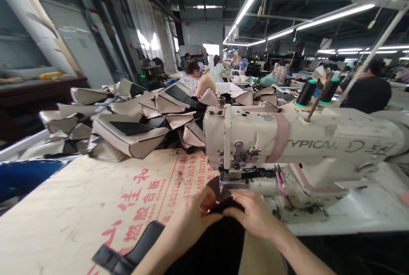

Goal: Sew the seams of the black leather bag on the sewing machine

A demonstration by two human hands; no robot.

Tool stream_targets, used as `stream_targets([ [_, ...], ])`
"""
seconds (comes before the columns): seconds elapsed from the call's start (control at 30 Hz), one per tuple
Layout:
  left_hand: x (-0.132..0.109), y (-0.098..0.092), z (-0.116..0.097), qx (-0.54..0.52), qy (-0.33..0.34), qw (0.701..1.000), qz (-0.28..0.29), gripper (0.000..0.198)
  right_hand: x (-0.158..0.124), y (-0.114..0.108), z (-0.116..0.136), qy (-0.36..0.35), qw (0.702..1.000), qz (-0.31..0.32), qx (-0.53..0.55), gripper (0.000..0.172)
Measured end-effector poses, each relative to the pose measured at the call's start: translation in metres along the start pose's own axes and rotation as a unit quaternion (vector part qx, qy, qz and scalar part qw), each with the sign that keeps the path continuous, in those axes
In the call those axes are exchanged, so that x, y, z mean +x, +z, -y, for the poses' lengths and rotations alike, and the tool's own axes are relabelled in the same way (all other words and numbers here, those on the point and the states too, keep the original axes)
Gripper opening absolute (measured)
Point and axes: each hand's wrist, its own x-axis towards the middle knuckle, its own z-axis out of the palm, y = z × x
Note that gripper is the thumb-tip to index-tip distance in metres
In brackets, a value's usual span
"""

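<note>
Soft-looking black material [214, 243], dull and dark, upper edge bunched

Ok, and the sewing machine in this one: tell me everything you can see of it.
The sewing machine stands upright right of centre, its off-white body scuffed and apparently painted metal. Dark "TYPICAL" lettering marks the horizontal arm, and a pink band wraps it. Metal knobs sit on the front of the head, with metal fittings below. There, the left hand and right hand pinch a black piece; whether it touches the machine is hard to tell.
</note>
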Motion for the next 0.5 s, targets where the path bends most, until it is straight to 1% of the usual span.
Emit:
stream_targets([
  [0.07, -0.003, -0.006, -0.006, -0.019, 0.027, 0.999, 0.036, 0.021, -0.005, 0.003, 0.000, -0.011, 1.000, -0.008, 0.003, 0.021],
  [0.1, -0.004, -0.008, -0.010, -0.014, 0.038, 0.998, 0.037, 0.023, -0.007, 0.005, 0.000, -0.017, 1.000, -0.013, 0.001, 0.023],
  [0.17, -0.003, -0.005, -0.016, 0.010, 0.039, 0.999, 0.002, 0.031, -0.011, 0.008, -0.001, -0.027, 0.999, -0.023, -0.008, 0.028],
  [0.2, -0.001, -0.002, -0.018, 0.016, 0.027, 0.999, -0.018, 0.035, -0.012, 0.009, -0.001, -0.029, 0.999, -0.025, -0.013, 0.030],
  [0.23, 0.002, 0.002, -0.018, 0.011, 0.011, 1.000, -0.024, 0.038, -0.014, 0.010, -0.002, -0.029, 0.999, -0.028, -0.017, 0.033],
  [0.27, 0.005, 0.006, -0.017, -0.009, -0.007, 1.000, -0.015, 0.039, -0.015, 0.010, -0.003, -0.030, 0.999, -0.027, -0.018, 0.034],
  [0.33, 0.012, 0.013, -0.012, -0.075, -0.045, 0.996, 0.031, 0.042, -0.017, 0.009, -0.003, -0.030, 0.999, -0.019, -0.006, 0.036],
  [0.4, 0.017, 0.018, -0.006, -0.140, -0.077, 0.983, 0.086, 0.043, -0.018, 0.005, -0.003, -0.026, 1.000, -0.004, 0.017, 0.038],
  [0.43, 0.019, 0.019, -0.003, -0.162, -0.090, 0.977, 0.105, 0.043, -0.019, 0.002, -0.003, -0.025, 0.999, 0.008, 0.031, 0.037],
  [0.5, 0.021, 0.021, 0.000, -0.181, -0.107, 0.970, 0.121, 0.043, -0.019, -0.003, -0.001, -0.014, 0.998, 0.029, 0.061, 0.034],
])
